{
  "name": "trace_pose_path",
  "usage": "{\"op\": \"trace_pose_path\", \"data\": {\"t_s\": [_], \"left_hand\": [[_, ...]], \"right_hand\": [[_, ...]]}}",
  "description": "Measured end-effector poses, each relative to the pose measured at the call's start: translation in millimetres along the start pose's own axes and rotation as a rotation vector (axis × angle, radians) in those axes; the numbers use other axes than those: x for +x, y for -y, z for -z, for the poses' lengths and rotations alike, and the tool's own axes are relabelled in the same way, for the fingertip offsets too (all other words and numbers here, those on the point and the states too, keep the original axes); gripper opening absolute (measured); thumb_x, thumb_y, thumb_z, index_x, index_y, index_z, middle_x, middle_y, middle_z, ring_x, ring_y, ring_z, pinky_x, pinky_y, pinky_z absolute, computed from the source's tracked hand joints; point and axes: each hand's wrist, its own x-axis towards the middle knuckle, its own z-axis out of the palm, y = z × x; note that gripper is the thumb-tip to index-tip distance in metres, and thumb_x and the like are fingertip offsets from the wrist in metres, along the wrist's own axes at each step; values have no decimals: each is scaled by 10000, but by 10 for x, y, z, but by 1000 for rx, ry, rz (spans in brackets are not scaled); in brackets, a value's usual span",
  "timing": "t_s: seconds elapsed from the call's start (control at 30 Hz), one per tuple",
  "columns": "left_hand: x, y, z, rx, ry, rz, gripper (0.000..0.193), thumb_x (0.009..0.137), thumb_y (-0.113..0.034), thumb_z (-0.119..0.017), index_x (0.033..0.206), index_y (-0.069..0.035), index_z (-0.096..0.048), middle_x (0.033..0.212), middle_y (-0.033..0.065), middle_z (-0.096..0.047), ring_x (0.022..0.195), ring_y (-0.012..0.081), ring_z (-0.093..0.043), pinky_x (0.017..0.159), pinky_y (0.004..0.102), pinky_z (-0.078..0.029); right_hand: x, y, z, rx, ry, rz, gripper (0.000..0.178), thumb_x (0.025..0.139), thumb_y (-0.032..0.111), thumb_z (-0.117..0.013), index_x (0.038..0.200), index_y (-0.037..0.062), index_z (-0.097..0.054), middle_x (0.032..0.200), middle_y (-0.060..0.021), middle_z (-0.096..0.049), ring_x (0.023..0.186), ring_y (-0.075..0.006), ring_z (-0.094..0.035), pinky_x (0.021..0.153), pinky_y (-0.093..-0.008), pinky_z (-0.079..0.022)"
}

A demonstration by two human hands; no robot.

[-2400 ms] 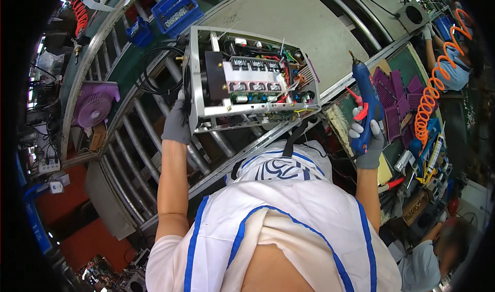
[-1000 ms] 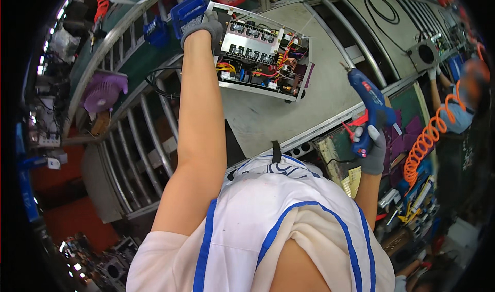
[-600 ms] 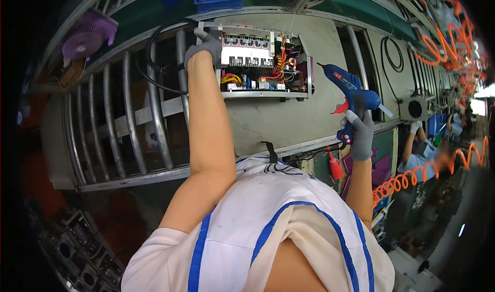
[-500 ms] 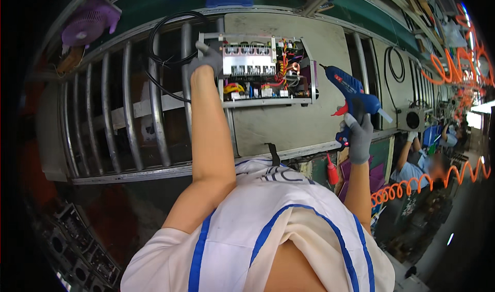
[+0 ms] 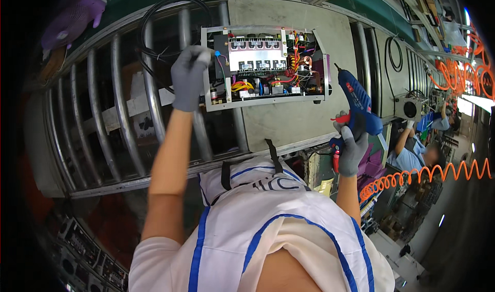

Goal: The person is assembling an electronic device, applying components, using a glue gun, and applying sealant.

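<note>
Across rollers (image 5: 185, 29) and grey board (image 5: 283, 124): one open chassis (image 5: 258, 102)

Left hand (image 5: 190, 78): gloved, hung by the chassis's left end; fingers were bent beside a blue disc (image 5: 217, 53), hold could not be told. Right hand (image 5: 353, 150): gloved; fingers wrapped the grip of a blue glue gun (image 5: 356, 93), nozzle near the right end.

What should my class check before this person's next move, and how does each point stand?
1. Right hand holding the glue gun: ok, around its handle.
2. Nozzle off the unit: ok, a gap shows between them.
3. Unit's inside exposed: ok, top open, wiring visible.
4. Unit wholly over the grey plate: not ok, its left end extends over the rollers.
5. Left hand touching the unit: cannot tell.
6. Nozzle hot: cannot tell.
</note>
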Motion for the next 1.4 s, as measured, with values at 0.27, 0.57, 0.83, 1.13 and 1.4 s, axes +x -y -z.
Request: {"op": "trace_pose_path", "data": {"t_s": [0.27, 0.57, 0.83, 1.13, 1.4], "left_hand": [[672, -60, 686, 978, 870, -927, 852, 640, -634, -757, 1235, -46, -597, 1369, 179, -532, 1396, 381, -418, 1221, 576, -213], [995, 192, 458, 667, 946, -965, 658, 486, -547, -817, 847, -39, -606, 980, 125, -559, 1084, 364, -542, 1122, 516, -381], [812, 210, 379, 612, 944, -917, 585, 498, -555, -759, 782, -72, -591, 897, 72, -549, 1003, 313, -548, 1035, 470, -411], [802, 161, 367, 630, 994, -867, 506, 517, -504, -762, 764, -100, -582, 862, 43, -532, 915, 254, -541, 981, 443, -407], [787, 208, 349, 609, 974, -863, 471, 561, -510, -710, 746, -98, -573, 842, 45, -519, 883, 251, -538, 969, 441, -406]], "right_hand": [[-383, -74, -225, -384, -146, -143, 437, 905, 24, -649, 1320, -19, -522, 1064, -78, -669, 960, -151, -640, 846, -310, -514], [-291, -173, -576, -988, -149, 76, 319, 895, 116, -655, 1180, -6, -580, 915, -206, -692, 826, -359, -707, 729, -399, -542], [-40, -249, -702, -1161, -117, 58, 353, 869, 111, -670, 1188, -4, -572, 931, -230, -678, 844, -436, -678, 718, -449, -544], [207, -329, -766, -1231, -75, 133, 416, 897, 110, -650, 1283, -11, -554, 1088, -244, -660, 973, -431, -661, 796, -460, -540], [220, -308, -864, -1267, -73, 179, 374, 897, 85, -636, 1247, -27, -567, 1084, -245, -641, 956, -432, -653, 801, -454, -540]]}}
